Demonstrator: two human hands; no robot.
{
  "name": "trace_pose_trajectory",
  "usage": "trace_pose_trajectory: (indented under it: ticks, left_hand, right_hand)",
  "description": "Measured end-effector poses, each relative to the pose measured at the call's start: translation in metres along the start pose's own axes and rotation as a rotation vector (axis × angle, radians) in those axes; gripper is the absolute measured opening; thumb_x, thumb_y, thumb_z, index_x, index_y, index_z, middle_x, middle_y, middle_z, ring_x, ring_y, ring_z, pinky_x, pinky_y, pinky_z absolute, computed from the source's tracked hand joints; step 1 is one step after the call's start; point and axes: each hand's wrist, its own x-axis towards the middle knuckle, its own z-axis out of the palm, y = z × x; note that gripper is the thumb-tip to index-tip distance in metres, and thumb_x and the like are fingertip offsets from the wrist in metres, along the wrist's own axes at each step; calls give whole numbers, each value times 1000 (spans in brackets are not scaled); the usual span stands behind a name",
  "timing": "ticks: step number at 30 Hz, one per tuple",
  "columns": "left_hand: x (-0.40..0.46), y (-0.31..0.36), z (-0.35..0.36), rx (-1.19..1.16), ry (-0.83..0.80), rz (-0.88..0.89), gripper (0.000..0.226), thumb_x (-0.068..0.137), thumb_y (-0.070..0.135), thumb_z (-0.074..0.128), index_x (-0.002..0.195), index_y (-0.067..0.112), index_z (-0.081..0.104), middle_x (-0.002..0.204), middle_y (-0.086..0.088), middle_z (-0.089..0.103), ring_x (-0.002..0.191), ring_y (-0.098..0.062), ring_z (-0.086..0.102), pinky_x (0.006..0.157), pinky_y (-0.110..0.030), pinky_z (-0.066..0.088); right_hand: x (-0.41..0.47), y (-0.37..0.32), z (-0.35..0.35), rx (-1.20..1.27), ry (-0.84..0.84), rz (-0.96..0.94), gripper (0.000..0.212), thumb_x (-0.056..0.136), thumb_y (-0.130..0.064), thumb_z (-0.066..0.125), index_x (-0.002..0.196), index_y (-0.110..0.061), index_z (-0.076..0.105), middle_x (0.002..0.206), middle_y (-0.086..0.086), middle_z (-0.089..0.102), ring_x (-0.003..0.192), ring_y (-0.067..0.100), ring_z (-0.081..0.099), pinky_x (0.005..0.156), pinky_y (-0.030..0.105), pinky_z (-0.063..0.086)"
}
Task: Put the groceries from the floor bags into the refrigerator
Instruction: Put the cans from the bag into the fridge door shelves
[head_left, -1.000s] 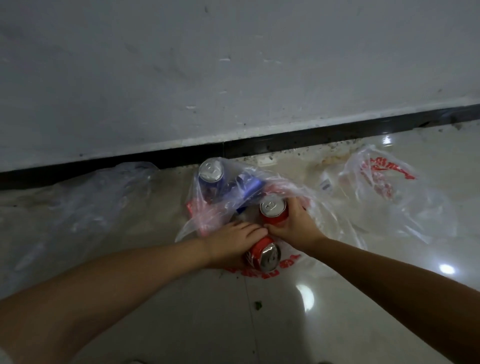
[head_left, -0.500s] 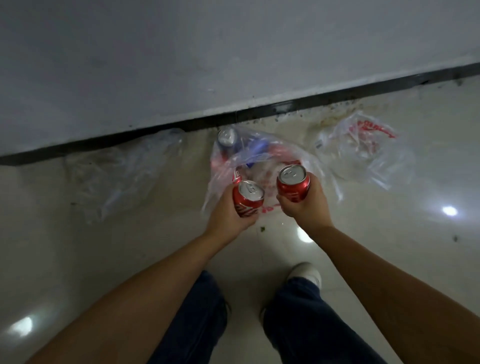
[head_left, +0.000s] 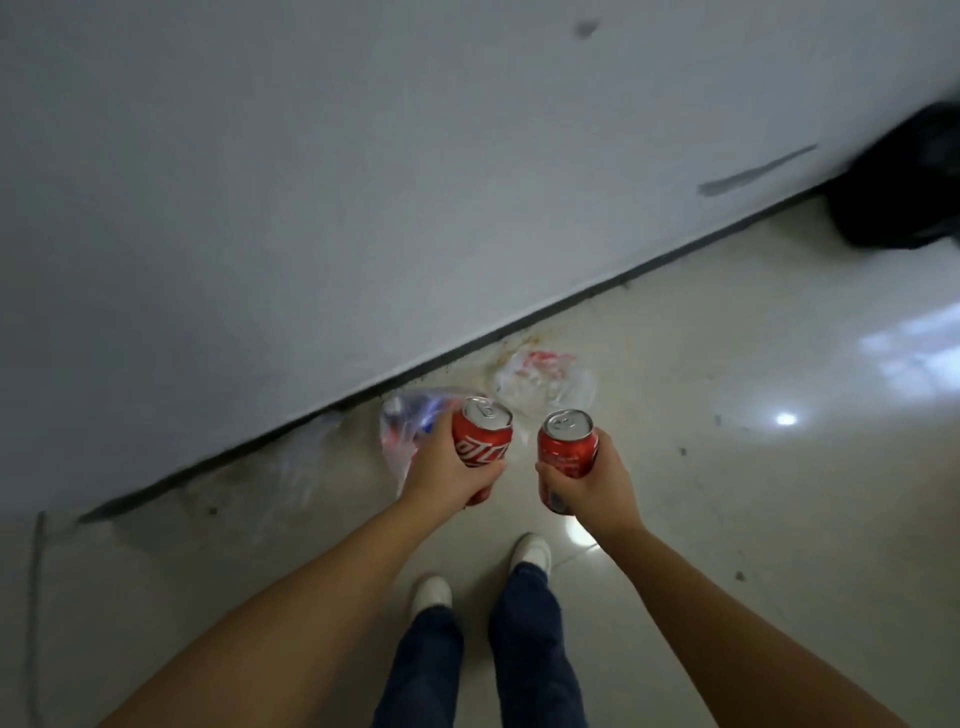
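My left hand (head_left: 447, 470) grips a red soda can (head_left: 482, 439) upright, well above the floor. My right hand (head_left: 595, 480) grips a second red soda can (head_left: 566, 444) beside it. Below and behind the left can lies a clear plastic bag (head_left: 402, 431) on the floor by the wall, with blue cans blurred inside. A second clear bag with red print (head_left: 543, 382) lies just to its right, looking flat. No refrigerator is in view.
A white wall (head_left: 363, 182) with a dark skirting strip runs diagonally across the view. A dark bulky object (head_left: 904, 187) sits at the far right by the wall. My legs and white shoes (head_left: 530, 553) stand on the pale glossy floor (head_left: 753, 493).
Both hands lifted the red cans out of the bag and rose with them. The view pulled up and turned, so the bags now lie far below.
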Motion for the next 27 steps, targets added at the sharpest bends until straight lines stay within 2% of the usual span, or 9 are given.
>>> trace_pose_trajectory:
  ticks: [4, 6, 9, 12, 17, 21, 27]
  left_hand:
    - [-38, 74, -5, 14, -101, 181, 76, 67, 30, 82, 131, 22, 42, 121, 2, 60, 113, -17, 57, 100, -42, 47]
    - [-59, 99, -1, 44, -165, 239, 79, 66, 29, 83, 133, 23, 41, 120, 2, 60, 111, -17, 58, 99, -40, 47]
    - [-94, 132, 17, 75, -278, 326, 75, 69, 22, 82, 131, 21, 41, 111, 7, 56, 105, -14, 56, 92, -28, 44]
    - [-137, 167, 51, 139, -392, 442, 68, 71, 20, 81, 126, 19, 42, 103, 11, 52, 103, -13, 54, 86, -25, 40]
    - [-222, 216, 143, 178, -580, 633, 66, 70, 22, 82, 124, 23, 42, 111, 5, 59, 99, -11, 56, 86, -24, 42]
    - [-319, 244, 237, 203, -713, 781, 62, 71, 19, 81, 120, 21, 43, 105, 7, 58, 95, -10, 57, 81, -21, 42]
    - [-480, 253, 378, 190, -910, 820, 59, 72, 18, 80, 117, 22, 42, 108, 3, 57, 98, -13, 55, 84, -24, 41]
  right_hand:
    - [-56, -35, -57, 150, 215, -19, 57, 72, -24, 80, 116, -27, 43, 101, -11, 58, 90, 6, 59, 64, 11, 44]
    - [-86, -41, -80, 260, 324, 2, 55, 74, -22, 79, 115, -26, 43, 101, -11, 57, 92, 8, 58, 72, 16, 46]
    - [-132, -38, -112, 407, 468, 44, 53, 75, -24, 78, 117, -24, 45, 107, -5, 59, 101, 17, 58, 86, 31, 48]
    - [-184, -25, -151, 468, 597, 38, 53, 75, -24, 77, 118, -23, 47, 107, -4, 60, 100, 16, 59, 86, 32, 48]
    - [-280, 24, -227, 457, 785, 37, 51, 73, -24, 79, 113, -27, 46, 101, -9, 60, 94, 11, 60, 79, 26, 46]
    - [-374, 91, -291, 428, 916, 76, 55, 71, -25, 80, 116, -26, 47, 104, -7, 59, 93, 9, 58, 81, 25, 44]
    - [-531, 200, -394, 341, 1094, 145, 60, 69, -30, 82, 118, -31, 47, 107, -9, 61, 99, 9, 58, 86, 27, 46]
